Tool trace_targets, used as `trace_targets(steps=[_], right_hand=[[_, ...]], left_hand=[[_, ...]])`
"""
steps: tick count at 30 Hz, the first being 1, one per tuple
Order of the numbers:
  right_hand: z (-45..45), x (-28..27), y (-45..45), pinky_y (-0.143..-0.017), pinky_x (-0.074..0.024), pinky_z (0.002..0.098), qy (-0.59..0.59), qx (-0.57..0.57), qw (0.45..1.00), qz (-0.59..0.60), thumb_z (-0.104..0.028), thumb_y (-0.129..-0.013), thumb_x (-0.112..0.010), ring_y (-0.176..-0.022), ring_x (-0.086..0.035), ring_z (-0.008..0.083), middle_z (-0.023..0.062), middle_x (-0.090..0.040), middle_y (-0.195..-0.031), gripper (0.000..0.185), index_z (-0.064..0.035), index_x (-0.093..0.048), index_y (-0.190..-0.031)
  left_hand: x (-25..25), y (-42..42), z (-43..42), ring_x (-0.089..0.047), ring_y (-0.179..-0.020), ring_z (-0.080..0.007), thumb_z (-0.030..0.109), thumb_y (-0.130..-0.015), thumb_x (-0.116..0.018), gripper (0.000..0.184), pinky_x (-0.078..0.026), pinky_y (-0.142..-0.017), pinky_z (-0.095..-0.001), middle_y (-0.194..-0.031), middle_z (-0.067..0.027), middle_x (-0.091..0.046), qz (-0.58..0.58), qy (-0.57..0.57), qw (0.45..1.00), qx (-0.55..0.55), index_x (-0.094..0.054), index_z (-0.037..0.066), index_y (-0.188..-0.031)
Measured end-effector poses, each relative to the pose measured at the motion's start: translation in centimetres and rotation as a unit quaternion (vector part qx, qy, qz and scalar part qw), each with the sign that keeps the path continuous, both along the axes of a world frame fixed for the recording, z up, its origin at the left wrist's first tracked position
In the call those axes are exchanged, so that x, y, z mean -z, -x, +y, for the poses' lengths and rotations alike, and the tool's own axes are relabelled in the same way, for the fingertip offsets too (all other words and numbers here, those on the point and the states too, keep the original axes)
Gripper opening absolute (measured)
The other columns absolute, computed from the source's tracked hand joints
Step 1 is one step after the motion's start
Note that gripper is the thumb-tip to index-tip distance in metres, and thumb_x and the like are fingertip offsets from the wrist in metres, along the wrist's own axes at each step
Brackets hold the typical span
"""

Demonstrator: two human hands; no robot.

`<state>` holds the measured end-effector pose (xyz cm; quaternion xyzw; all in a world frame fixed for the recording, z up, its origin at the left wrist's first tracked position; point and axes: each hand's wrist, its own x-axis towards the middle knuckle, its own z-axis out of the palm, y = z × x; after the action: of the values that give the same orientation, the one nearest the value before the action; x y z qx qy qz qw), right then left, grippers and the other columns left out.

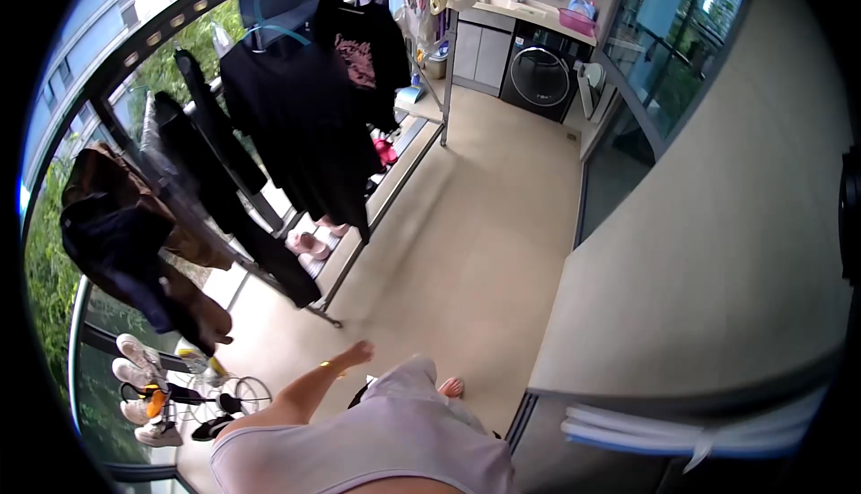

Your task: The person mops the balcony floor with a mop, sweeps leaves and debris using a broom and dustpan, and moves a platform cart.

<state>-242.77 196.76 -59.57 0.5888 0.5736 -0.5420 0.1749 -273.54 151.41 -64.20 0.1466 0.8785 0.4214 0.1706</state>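
Note:
My left hand (361,351) hangs low beside my body, a thin gold bracelet on its wrist. Its fingers look curled in, and nothing shows in them. Nearest to it is the foot of a metal drying rack (330,318). On that rack hang a long black top (291,108), a black T-shirt with a pink print (359,59) and long dark garments (211,180). A dark garment (117,243) and a brown one hang at the near end. My right hand is out of view.
Pale floor (484,225) runs to a black washing machine (540,74) and a sink counter (525,12) with a pink basin (577,21). A wall (708,252) stands on the right. Shoes (139,359) on a wire stand sit lower left; pink shoes (308,244) lie under the rack.

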Motion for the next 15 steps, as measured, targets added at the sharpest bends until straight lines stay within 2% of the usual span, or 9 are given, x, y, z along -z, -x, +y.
trace_targets(steps=[2, 3, 4, 5, 6, 10, 12, 14, 15], right_hand=[[6.4, 0.6, 12.8, -0.036, -0.0349, 0.0314, 0.025, 0.051, 0.998, 0.016, -0.033, -0.086, -0.042, -0.036, -0.043, 0.0171, 0.0049, -0.048, -0.049, 0.036, -0.007, -0.058, -0.066], [9.4, 0.2, 19.9, -0.036, -0.0351, 0.0316, 0.007, 0.027, 0.999, 0.042, -0.035, -0.087, -0.04, -0.035, -0.043, 0.0174, 0.0048, -0.048, -0.049, 0.038, -0.0069, -0.057, -0.067], [12.3, 3.7, 26.9, -0.036, -0.0356, 0.0318, -0.11, -0.075, 0.972, 0.193, -0.036, -0.087, -0.04, -0.035, -0.045, 0.019, 0.006, -0.051, -0.05, 0.047, -0.006, -0.057, -0.055], [14.3, -2.6, 35.8, -0.051, -0.0438, 0.0329, -0.111, -0.227, 0.964, 0.084, -0.028, -0.079, -0.051, -0.057, -0.055, 0.0202, 0.0098, -0.055, -0.058, 0.029, -0.0046, -0.058, -0.064], [17.6, 0.1, 41.9, -0.054, -0.0436, 0.0347, -0.249, -0.352, 0.874, 0.225, -0.022, -0.08, -0.046, -0.057, -0.055, 0.0218, 0.0119, -0.058, -0.062, 0.026, -0.0047, -0.059, -0.065], [24.7, -3.6, 63.1, -0.044, -0.0393, 0.0291, -0.283, -0.238, 0.873, 0.317, -0.014, -0.086, -0.04, -0.047, -0.048, 0.0151, 0.0063, -0.05, -0.055, 0.024, -0.0028, -0.054, -0.07], [26.8, -6.4, 66.9, -0.039, -0.0357, 0.0258, -0.164, -0.11, 0.904, 0.378, -0.01, -0.087, -0.039, -0.044, -0.044, 0.0108, 0.0029, -0.046, -0.055, 0.018, -0.0025, -0.051, -0.077], [29.4, -4.1, 68.1, -0.04, -0.0388, 0.0255, -0.166, -0.09, 0.922, 0.338, -0.007, -0.085, -0.045, -0.046, -0.047, 0.0128, 0.0039, -0.049, -0.057, 0.009, -0.0021, -0.05, -0.079], [31.3, -0.3, 67.6, -0.04, -0.0391, 0.0257, -0.181, -0.092, 0.934, 0.293, -0.003, -0.079, -0.049, -0.048, -0.049, 0.0132, 0.0041, -0.051, -0.058, 0.004, -0.0028, -0.052, -0.076]], left_hand=[[-6.5, -0.3, 1.5, -0.045, -0.048, -0.0142, 0.017, -0.079, -0.049, 0.014, -0.032, -0.042, -0.0275, -0.057, -0.0031, -0.046, -0.372, -0.096, 0.917, -0.108, -0.052, 0.009, -0.068], [-2.3, 0.0, -1.0, -0.049, -0.048, -0.0144, 0.016, -0.079, -0.049, 0.016, -0.035, -0.041, -0.0272, -0.058, -0.0052, -0.051, -0.485, -0.089, 0.864, -0.101, -0.053, 0.008, -0.066], [-5.3, 0.3, 1.6, -0.056, -0.056, -0.0153, 0.017, -0.079, -0.05, 0.016, -0.042, -0.046, -0.0284, -0.069, -0.0086, -0.059, -0.469, 0.057, 0.855, -0.215, -0.055, 0.006, -0.069], [-5.5, 2.2, 3.2, -0.056, -0.056, -0.0153, 0.017, -0.079, -0.05, 0.016, -0.042, -0.046, -0.0284, -0.069, -0.0086, -0.059, -0.47, 0.055, 0.853, -0.22, -0.055, 0.006, -0.069], [-5.5, 4.2, 4.1, -0.057, -0.058, -0.0168, 0.017, -0.079, -0.051, 0.015, -0.043, -0.048, -0.0297, -0.074, -0.0086, -0.061, -0.461, 0.062, 0.867, -0.177, -0.057, 0.006, -0.072], [1.6, 16.6, 4.0, -0.059, -0.061, -0.021, 0.017, -0.075, -0.054, 0.013, -0.046, -0.051, -0.0331, -0.078, -0.0095, -0.063, -0.431, 0.187, 0.877, 0.1, -0.061, 0.008, -0.071], [6.4, 26.1, 5.6, -0.06, -0.061, -0.0229, 0.017, -0.072, -0.055, 0.012, -0.047, -0.052, -0.0345, -0.078, -0.0102, -0.064, -0.342, 0.237, 0.884, 0.212, -0.063, 0.009, -0.069], [-2.9, 39.3, 16.0, -0.055, -0.052, -0.021, 0.017, -0.072, -0.052, 0.014, -0.043, -0.048, -0.0356, -0.055, -0.01, -0.054, -0.344, 0.172, 0.915, -0.119, -0.057, 0.005, -0.064], [-7.4, 46.5, 21.2, -0.056, -0.058, -0.018, 0.02, -0.074, -0.051, 0.016, -0.043, -0.051, -0.0347, -0.063, -0.0093, -0.057, -0.316, 0.165, 0.921, -0.159, -0.057, 0.006, -0.069]])
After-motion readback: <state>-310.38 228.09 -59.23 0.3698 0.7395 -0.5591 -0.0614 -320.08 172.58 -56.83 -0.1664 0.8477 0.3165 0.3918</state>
